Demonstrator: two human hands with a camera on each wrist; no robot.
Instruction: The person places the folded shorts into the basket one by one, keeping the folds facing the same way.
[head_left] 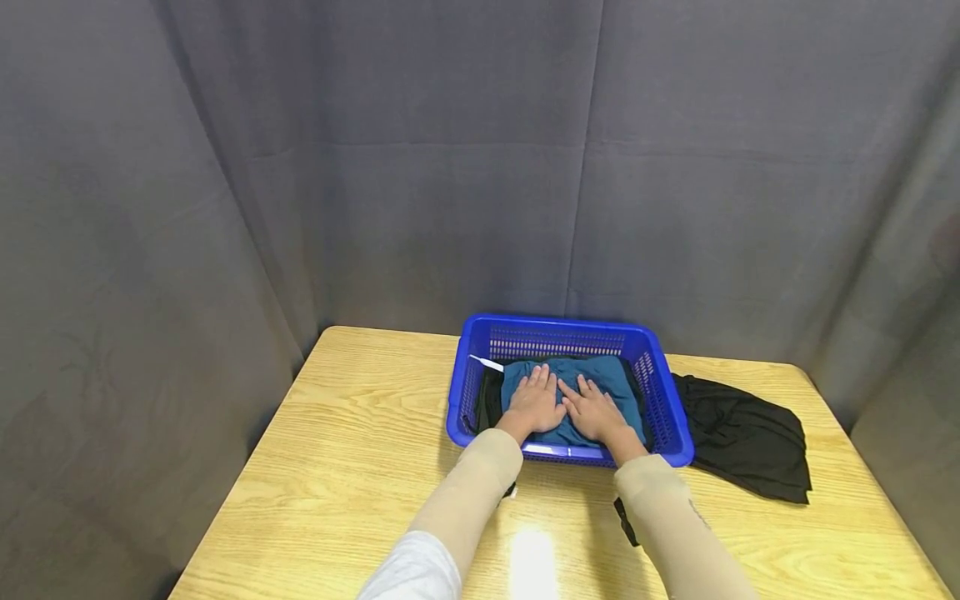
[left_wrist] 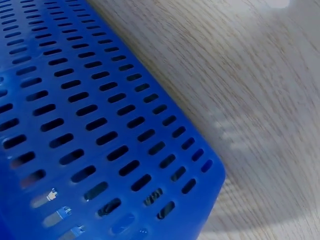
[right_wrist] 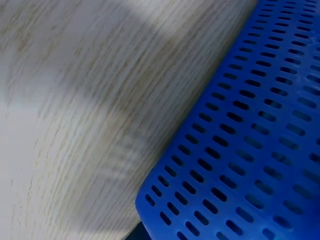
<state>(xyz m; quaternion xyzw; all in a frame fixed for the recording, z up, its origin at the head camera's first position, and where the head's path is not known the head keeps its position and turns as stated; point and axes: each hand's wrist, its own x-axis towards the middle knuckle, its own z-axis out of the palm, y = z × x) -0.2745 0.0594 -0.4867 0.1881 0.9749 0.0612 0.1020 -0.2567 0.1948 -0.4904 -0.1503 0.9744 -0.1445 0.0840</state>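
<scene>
Inside a blue plastic basket (head_left: 678,421), a folded teal garment (head_left: 611,379) lies on top of dark cloth (head_left: 491,396). My left hand (head_left: 536,404) presses flat on the teal garment's left half, fingers straight and pointing away. On its right half rests my right hand (head_left: 592,412), palm down with fingers spread. The two hands nearly meet at the thumbs. A white drawstring or strap (head_left: 487,363) sticks out at the garment's left edge. Both wrist views show the slotted outer basket wall (left_wrist: 100,100), with the hands hidden behind it.
The basket stands on a wooden table (head_left: 360,433), near its back edge. A black garment (head_left: 750,437) lies spread on the table against the basket's right side. Grey curtains (head_left: 465,167) enclose the table at the back and sides.
</scene>
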